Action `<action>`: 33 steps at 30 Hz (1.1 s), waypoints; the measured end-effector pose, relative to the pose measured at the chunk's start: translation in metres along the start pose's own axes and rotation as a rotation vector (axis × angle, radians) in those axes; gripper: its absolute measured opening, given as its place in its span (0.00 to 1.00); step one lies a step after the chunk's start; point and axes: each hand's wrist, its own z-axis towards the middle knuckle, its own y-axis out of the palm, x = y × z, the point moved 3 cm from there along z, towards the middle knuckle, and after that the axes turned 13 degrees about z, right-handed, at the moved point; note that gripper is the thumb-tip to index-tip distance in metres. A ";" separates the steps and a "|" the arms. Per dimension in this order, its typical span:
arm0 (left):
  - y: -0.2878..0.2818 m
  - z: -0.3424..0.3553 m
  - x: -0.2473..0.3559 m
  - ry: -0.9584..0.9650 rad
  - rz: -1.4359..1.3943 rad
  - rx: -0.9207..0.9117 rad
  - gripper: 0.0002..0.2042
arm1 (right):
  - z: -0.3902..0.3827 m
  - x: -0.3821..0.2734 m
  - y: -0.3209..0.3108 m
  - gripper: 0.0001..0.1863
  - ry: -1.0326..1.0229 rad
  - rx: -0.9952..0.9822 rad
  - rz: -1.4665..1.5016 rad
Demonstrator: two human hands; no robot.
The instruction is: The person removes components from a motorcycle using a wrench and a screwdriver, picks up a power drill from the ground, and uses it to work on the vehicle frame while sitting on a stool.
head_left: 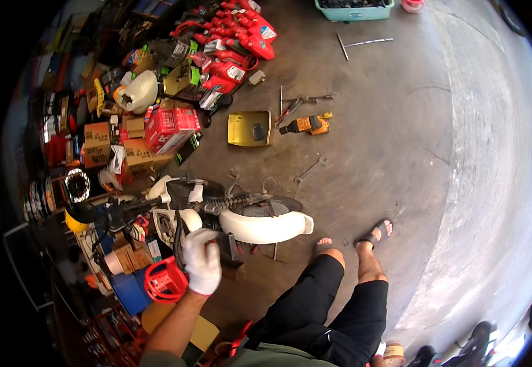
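My left hand (203, 266), in a white work glove, is above the rear of a partly stripped motorcycle. Its fingers are slightly blurred and bent, with a gap between thumb and forefinger, and I make out nothing held between them. Beside the hand are a dark curved bar (179, 241) and the white rear fender (266, 227), which covers part of a spoked wheel (263, 210). A shock absorber spring (229, 201) lies along the bike just ahead of the wheel. Near the wrist is a red plastic part (166, 280). My right hand is out of view.
On the concrete floor lie a wrench (310, 170), a yellow and black power drill (307, 125), a cut yellow container (249, 129) and a T-handle wrench (364, 43). Red bottles (226, 71) and boxes (171, 129) crowd the left side. My sandaled feet (376, 233) stand beside the bike.
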 end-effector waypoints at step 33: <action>0.597 0.289 -0.020 -1.974 -1.268 -0.204 0.28 | 0.077 -0.681 0.143 0.11 -0.025 -0.028 -0.767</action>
